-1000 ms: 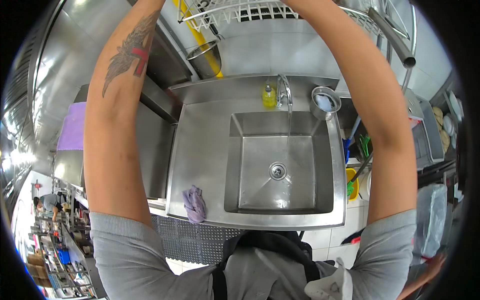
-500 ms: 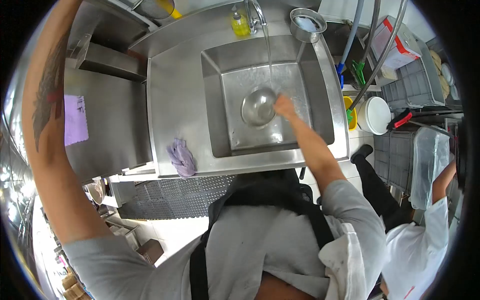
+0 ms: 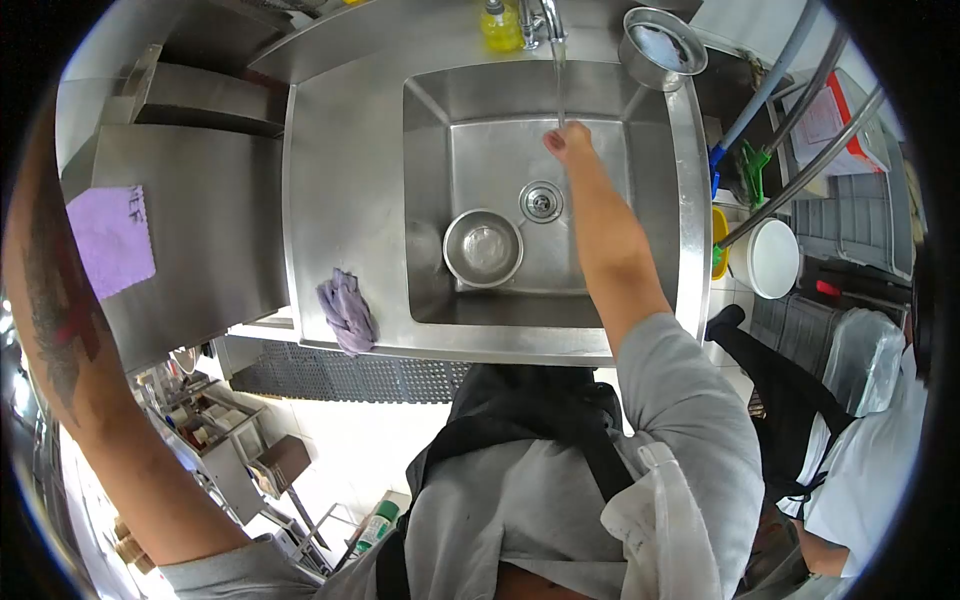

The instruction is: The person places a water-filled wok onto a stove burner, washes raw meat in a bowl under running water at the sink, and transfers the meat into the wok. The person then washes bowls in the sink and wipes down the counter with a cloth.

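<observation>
My right hand (image 3: 568,141) is in the sink (image 3: 480,150) under the tap (image 3: 552,25), where a thin stream of water runs onto it. Its fingers look curled in, with nothing seen in them. Apart from the hand, a round steel bowl (image 3: 483,248) rests upright on the sink floor at the near left, a little water shining inside. The drain (image 3: 541,202) lies between bowl and forearm. My left arm (image 3: 60,330) reaches up along the left edge of the view; its hand is out of sight.
A crumpled purple cloth (image 3: 347,311) lies on the counter left of the sink. Behind stand a yellow soap bottle (image 3: 501,28) and a steel pot (image 3: 662,48). Hoses or handles (image 3: 770,85) slant past the right side. A co-worker (image 3: 860,470) is at the lower right.
My right hand has let go of the bowl and moved up beneath the tap. The bowl now sits nearer and further left in the sink, and the drain shows.
</observation>
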Available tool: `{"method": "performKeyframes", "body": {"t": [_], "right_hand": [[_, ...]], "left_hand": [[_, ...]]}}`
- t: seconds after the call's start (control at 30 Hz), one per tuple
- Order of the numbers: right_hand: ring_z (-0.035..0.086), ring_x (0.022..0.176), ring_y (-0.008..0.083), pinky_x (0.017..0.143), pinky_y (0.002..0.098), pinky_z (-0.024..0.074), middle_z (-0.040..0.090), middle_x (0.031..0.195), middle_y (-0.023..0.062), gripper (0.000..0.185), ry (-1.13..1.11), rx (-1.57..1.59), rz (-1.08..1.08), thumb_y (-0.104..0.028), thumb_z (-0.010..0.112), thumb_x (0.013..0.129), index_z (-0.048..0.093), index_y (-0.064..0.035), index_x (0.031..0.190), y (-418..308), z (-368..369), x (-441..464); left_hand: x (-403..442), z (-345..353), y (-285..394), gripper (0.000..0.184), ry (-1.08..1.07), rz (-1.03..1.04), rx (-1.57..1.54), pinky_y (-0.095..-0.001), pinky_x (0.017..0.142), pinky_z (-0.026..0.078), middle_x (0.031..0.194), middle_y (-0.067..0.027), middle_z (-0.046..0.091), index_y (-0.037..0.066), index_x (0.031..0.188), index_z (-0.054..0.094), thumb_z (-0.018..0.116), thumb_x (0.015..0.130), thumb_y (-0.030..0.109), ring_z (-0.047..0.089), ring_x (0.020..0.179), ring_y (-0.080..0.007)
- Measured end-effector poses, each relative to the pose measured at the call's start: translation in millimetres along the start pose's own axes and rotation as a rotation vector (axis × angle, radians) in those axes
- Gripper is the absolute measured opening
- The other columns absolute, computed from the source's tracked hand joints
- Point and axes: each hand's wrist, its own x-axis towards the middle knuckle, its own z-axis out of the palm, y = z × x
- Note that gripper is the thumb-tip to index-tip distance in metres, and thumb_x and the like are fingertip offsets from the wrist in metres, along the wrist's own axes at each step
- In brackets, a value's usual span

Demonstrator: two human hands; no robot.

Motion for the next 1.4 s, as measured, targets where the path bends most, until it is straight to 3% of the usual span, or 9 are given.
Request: {"method": "performKeyframes", "body": {"t": [0.23, 0.37, 0.47, 0.53, 0.73, 0.87, 1.27, 1.33, 1.4], "right_hand": [[0.047, 0.117, 0.0443, 0.104, 0.0582, 0.0374, 0.045, 0.123, 0.0308, 0.033, -0.035, 0.319, 0.06, -0.016, 0.036, 0.096, 0.042, 0.0095, 0.115, -35, 60, -79], [0.045, 0.123, 0.0408, 0.105, 0.0571, 0.0368, 0.045, 0.129, 0.0281, 0.038, -0.559, 0.193, 0.271, -0.021, 0.036, 0.097, 0.043, 0.0049, 0.124, -7, 10, -15], [0.051, 0.118, 0.0388, 0.1, 0.05, 0.0439, 0.049, 0.125, 0.0302, 0.05, -0.375, -0.43, -0.062, -0.033, 0.048, 0.095, 0.045, 0.0077, 0.123, 35, -15, 37], [0.039, 0.132, 0.0383, 0.107, 0.0523, 0.035, 0.039, 0.14, 0.0296, 0.073, -0.161, -1.814, -0.707, -0.045, 0.057, 0.09, 0.036, 0.0067, 0.137, 61, -24, 3], [0.017, 0.144, 0.0347, 0.115, 0.0489, 0.0192, 0.022, 0.153, 0.0224, 0.098, -0.419, -1.978, -1.235, -0.054, 0.064, 0.082, 0.019, 0.0043, 0.147, 138, -2, 67], [0.038, 0.133, 0.034, 0.111, 0.046, 0.0301, 0.042, 0.143, 0.0198, 0.068, -0.653, -1.655, -1.498, -0.037, 0.063, 0.084, 0.042, 0.0016, 0.136, 175, 84, 124], [0.055, 0.117, 0.0338, 0.099, 0.0407, 0.0443, 0.058, 0.126, 0.0178, 0.035, -0.664, -1.857, -1.423, -0.021, 0.055, 0.093, 0.058, -0.0077, 0.125, 131, -103, 1], [0.063, 0.098, 0.0382, 0.083, 0.0426, 0.0511, 0.065, 0.111, 0.0177, 0.037, -0.446, -2.0, -0.519, -0.031, 0.05, 0.097, 0.06, -0.0044, 0.12, 139, -98, -26], [0.064, 0.09, 0.0397, 0.077, 0.045, 0.0506, 0.066, 0.1, 0.023, 0.058, -0.343, -1.372, -0.222, -0.053, 0.044, 0.095, 0.058, -0.0031, 0.12, 173, -102, -27]], "left_hand": [[-112, 29, 49, 0.052, 0.395, -0.078, -0.102, -0.0404, 0.101, 0.04, 0.13, -0.0177, 0.053, 0.004, 0.134, 0.047, 0.061, 0.09, 0.029, 0.051, 0.119, -0.0329], [-292, 164, 163, 0.061, -0.171, -0.726, -0.433, -0.0455, 0.108, 0.033, 0.138, -0.0231, 0.046, 0.002, 0.139, 0.042, 0.057, 0.093, 0.038, 0.041, 0.13, -0.0392], [-418, 241, 209, 0.072, -0.337, -0.992, -0.443, -0.0489, 0.113, 0.022, 0.15, -0.0237, 0.029, 0.005, 0.146, 0.032, 0.055, 0.092, 0.046, 0.026, 0.14, -0.0388], [-450, 258, 230, 0.076, -0.398, -1.049, -0.373, -0.0499, 0.115, 0.018, 0.152, -0.0237, 0.023, 0.006, 0.148, 0.028, 0.054, 0.091, 0.05, 0.02, 0.142, -0.0384], [-445, 267, 230, 0.098, -0.618, -0.944, -0.246, -0.0515, 0.115, 0.013, 0.154, -0.0239, 0.02, 0.007, 0.15, 0.025, 0.052, 0.08, 0.07, 0.017, 0.144, -0.0389], [-451, 274, 228, 0.102, -0.593, -0.924, -0.253, -0.0531, 0.115, 0.012, 0.153, -0.0232, 0.023, 0.004, 0.149, 0.026, 0.045, 0.079, 0.076, 0.019, 0.143, -0.0391], [-448, 273, 230, 0.092, -0.568, -0.926, -0.214, -0.0513, 0.115, 0.014, 0.154, -0.0194, 0.024, 0.008, 0.149, 0.029, 0.044, 0.083, 0.071, 0.02, 0.144, -0.0346], [-451, 273, 231, 0.089, -0.548, -0.91, -0.228, -0.0517, 0.115, 0.015, 0.154, -0.0199, 0.024, 0.008, 0.149, 0.03, 0.046, 0.084, 0.068, 0.021, 0.143, -0.0353], [-450, 272, 232, 0.087, -0.524, -0.893, -0.236, -0.0521, 0.114, 0.015, 0.153, -0.0203, 0.025, 0.009, 0.149, 0.03, 0.047, 0.085, 0.065, 0.022, 0.143, -0.0359]]}}
